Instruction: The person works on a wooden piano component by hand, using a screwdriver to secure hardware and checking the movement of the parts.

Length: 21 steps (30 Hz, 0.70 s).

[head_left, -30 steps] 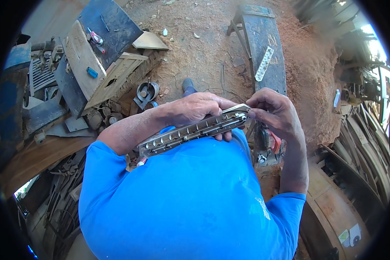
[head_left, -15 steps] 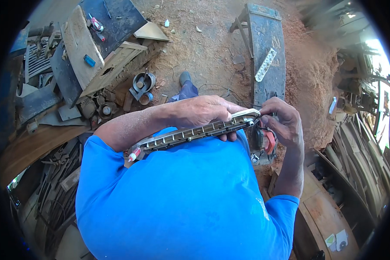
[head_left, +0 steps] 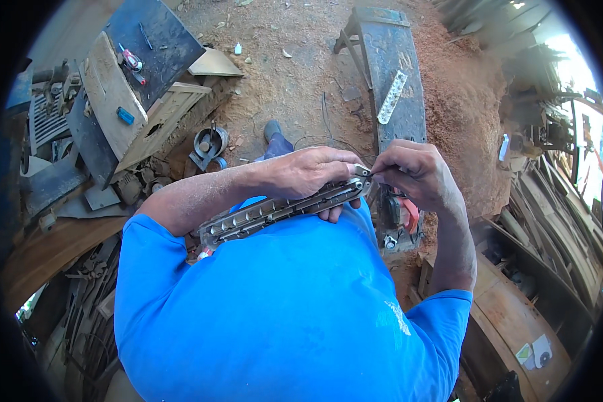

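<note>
A long, narrow metal bar (head_left: 281, 212), dull brown-grey with pale, evenly spaced ribs and a rounded end, lies against the front of the blue shirt (head_left: 281, 301). Its long axis slants, that rounded end pointing up and to the right. The left hand (head_left: 305, 171) wraps its grip around the bar, fingertips showing beneath. The right hand (head_left: 419, 177) brings thumb and finger together at the rounded end; what they pinch cannot be told. Beyond, a scuffed wooden desk (head_left: 405, 57) carries a pale, spotted flat strip (head_left: 392, 97), beside coarse reddish shavings (head_left: 469, 100).
</note>
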### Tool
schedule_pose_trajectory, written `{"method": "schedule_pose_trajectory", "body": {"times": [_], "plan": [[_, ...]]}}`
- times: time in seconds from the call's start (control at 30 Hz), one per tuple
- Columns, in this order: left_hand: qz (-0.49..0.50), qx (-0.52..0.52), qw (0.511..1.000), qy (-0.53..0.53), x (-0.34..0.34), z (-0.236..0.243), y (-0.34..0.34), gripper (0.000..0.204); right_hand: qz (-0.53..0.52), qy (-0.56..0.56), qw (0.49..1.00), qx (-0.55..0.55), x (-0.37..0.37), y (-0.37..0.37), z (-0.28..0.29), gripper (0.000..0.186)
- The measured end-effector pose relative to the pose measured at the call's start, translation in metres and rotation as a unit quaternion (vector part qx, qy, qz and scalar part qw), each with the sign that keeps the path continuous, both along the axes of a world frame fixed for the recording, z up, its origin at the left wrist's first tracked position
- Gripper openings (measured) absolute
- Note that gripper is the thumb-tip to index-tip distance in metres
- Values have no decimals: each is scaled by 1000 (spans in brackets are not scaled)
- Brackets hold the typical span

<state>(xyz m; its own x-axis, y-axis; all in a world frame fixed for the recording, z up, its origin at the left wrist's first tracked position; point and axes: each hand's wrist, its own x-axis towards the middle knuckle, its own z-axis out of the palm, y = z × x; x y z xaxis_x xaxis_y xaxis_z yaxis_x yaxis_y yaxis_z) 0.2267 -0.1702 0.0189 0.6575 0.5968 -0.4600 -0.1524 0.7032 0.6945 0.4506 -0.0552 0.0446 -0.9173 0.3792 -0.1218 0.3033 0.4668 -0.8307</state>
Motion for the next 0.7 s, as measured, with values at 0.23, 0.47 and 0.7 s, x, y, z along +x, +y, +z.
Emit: {"method": "schedule_pose_trajectory", "body": {"times": [0.23,0.47,0.7], "plan": [[-12,16,999,36,6,3,-1,38,-7,29,999,-23,4,-2,-3,13],[12,-2,999,43,7,0,-5,33,20,34,998,-56,2,2,-7,13],[-11,31,995,91,7,20,9,23,17,12,999,-50,-7,-4,-1,15]]}}
